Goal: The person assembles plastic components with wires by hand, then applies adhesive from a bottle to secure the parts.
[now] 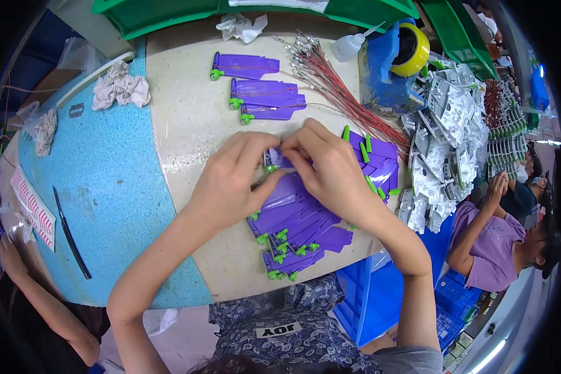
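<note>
My left hand and my right hand meet over the middle of the table. Between them is a purple plastic panel with a green end piece, pinched by the fingers of both hands and largely covered by them. Just below lies an overlapping pile of similar purple panels with green ends. Farther off, three purple panels lie in a column with thin wires across them. Beside my right hand sit more purple panels with loose green pieces on top.
A bundle of red wires stretches toward a blue tape dispenser and a white squeeze bottle. Grey-white plastic parts are heaped at right. On the blue mat lie a black-handled tool and crumpled paper. Other people sit on both sides.
</note>
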The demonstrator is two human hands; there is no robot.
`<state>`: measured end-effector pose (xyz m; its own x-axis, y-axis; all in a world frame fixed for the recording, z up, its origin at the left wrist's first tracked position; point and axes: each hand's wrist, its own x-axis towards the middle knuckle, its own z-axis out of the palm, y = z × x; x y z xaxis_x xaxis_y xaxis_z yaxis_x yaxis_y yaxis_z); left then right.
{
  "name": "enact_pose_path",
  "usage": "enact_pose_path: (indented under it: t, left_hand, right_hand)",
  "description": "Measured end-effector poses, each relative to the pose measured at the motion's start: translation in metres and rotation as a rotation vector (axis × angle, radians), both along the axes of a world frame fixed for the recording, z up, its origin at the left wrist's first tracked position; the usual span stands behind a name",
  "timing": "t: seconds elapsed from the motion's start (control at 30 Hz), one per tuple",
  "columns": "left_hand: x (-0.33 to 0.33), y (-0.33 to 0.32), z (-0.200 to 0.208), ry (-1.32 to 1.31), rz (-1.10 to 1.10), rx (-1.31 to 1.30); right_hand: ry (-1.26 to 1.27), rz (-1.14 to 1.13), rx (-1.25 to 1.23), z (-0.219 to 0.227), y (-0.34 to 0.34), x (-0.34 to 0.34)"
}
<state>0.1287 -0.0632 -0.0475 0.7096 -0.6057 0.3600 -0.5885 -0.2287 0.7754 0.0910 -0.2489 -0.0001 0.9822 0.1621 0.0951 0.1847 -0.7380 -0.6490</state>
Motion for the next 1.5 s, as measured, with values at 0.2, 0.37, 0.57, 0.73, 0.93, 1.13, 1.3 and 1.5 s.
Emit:
enact_pose_path:
  t: [0.2,0.37,0.57,0.73,0.93,1.13,1.3,1.5]
  left_hand:
    - [0.004,0.002,-0.002,0.174,0.064,-0.029]
    - [0.003,0.001,-0.004,0.192,0.076,-0.117]
    - [0.001,-0.002,-0.008,0.149,0.1,-0.14]
    - [0.003,-0.001,0.002,0.003,0.116,0.021]
    - [0.02,0.0,-0.001,-0.279,-0.01,0.04]
    - [0.033,-0.001,0.01,-0.219,-0.231,0.064]
    - [0.025,-0.003,0.007,-0.178,-0.17,0.118]
    - [0.023,-0.005,0.009,-0.094,-0.161,0.11]
  right_hand:
    - [0.149,0.025,0.129,-0.003,0.0,0.016]
    - [0.409,-0.08,0.394,0.001,-0.003,-0.002]
    - [0.022,0.082,0.046,-0.003,0.007,0.001]
    - [0.178,-0.112,0.179,-0.003,-0.012,0.021]
    - [0.263,-0.37,0.024,0.001,-0.012,0.024]
    - [-0.39,-0.175,-0.205,-0.001,-0.031,0.016]
    - [-0.196,-0.744,-0.053,0.056,-0.113,0.019]
    - [0.097,-0.837,0.712,0.05,-0.126,0.007]
